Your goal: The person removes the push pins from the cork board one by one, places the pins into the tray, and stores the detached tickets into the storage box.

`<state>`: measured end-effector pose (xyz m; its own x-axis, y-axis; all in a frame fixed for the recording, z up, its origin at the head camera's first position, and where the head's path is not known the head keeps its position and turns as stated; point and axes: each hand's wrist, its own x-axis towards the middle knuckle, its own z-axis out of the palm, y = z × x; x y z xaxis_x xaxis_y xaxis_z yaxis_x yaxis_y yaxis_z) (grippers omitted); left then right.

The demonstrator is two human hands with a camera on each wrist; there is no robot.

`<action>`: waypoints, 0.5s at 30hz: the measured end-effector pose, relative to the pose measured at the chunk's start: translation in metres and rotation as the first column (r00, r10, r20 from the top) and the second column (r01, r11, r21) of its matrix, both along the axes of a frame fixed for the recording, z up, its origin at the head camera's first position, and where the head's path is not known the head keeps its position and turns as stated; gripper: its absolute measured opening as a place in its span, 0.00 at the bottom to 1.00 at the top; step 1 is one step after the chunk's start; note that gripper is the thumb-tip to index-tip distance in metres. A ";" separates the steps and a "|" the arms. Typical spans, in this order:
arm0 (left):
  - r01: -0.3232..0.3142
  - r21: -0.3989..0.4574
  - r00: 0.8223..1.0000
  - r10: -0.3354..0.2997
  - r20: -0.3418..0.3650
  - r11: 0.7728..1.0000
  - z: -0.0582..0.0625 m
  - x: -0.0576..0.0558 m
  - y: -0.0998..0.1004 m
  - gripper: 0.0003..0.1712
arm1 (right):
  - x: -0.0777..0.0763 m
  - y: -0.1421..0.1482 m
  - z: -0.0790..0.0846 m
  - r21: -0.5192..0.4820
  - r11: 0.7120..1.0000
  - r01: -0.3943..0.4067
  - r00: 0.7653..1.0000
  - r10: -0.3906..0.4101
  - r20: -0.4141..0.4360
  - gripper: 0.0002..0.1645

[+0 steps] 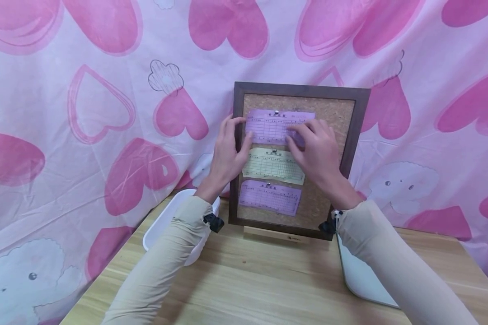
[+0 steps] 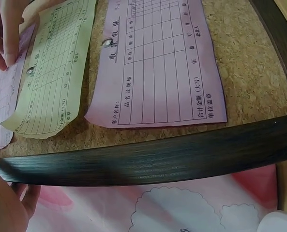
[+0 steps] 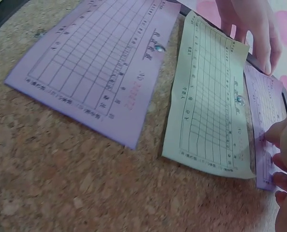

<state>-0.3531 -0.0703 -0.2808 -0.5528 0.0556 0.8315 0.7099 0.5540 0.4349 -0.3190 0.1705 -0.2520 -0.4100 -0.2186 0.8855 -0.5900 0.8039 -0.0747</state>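
Observation:
Three printed slips hang by metal pushpins on a framed corkboard [image 1: 329,113]: a top purple slip [image 1: 268,124], a middle pale green slip [image 1: 274,169] and a bottom purple slip [image 1: 268,197]. My left hand [image 1: 229,151] is at the board's left frame edge, its thumb and index fingertips at the top slip's left end. From the right, my right hand [image 1: 319,146] touches the top slip's right part with thumb and fingertips. In the right wrist view, the fingers [image 3: 281,179] lie against that slip. A pushpin [image 1: 276,112] sits at its upper middle.
The board leans upright on a wooden stand [image 1: 274,234] on the wood-grain table [image 1: 244,289]. To the left is a white plastic bin [image 1: 158,225], partly behind the left sleeve. A pale flat item [image 1: 366,275] lies beneath the right forearm. A heart-patterned curtain [image 1: 118,99] hangs close behind.

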 end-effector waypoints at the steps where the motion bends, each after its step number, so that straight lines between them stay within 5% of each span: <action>1: -0.002 0.003 1.000 0.002 0.002 1.000 0.000 0.000 0.000 0.25 | 0.000 -0.001 0.001 0.002 1.000 0.000 1.000 0.000 0.003 0.16; 15: 0.003 0.035 0.999 -0.004 0.034 0.999 0.002 0.000 0.001 0.17 | -0.008 -0.014 0.016 0.015 1.000 0.021 0.999 -0.022 0.035 0.16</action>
